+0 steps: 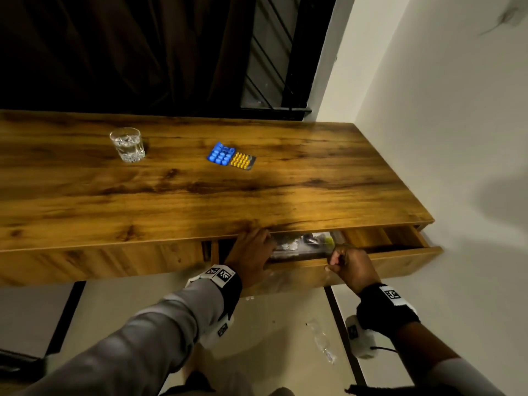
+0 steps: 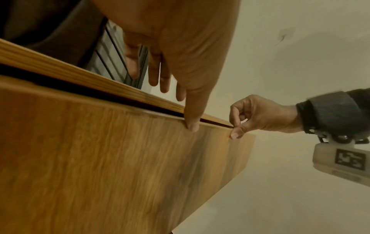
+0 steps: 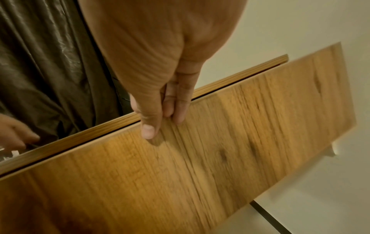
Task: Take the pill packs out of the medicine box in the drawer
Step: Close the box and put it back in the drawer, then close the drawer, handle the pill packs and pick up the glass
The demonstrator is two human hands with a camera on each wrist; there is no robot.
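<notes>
The drawer (image 1: 400,260) under the right end of the wooden desk is pulled partly out. Inside it lies a clear medicine box (image 1: 303,244) with packs showing through; most of it is hidden under the desk top. My left hand (image 1: 251,250) lies over the drawer front (image 2: 120,158), fingers straight and reaching towards the box's left end, thumb on the front's top edge. My right hand (image 1: 347,264) grips the drawer front (image 3: 220,150), thumb on its face and fingers curled over its top edge. A blue pill pack (image 1: 221,154) and a yellow pill pack (image 1: 243,160) lie side by side on the desk top.
A glass of water (image 1: 127,144) stands at the back left of the desk. A white wall runs close along the desk's right end. Dark curtains and a window hang behind the desk. A crumpled clear wrapper (image 1: 323,341) lies on the floor below.
</notes>
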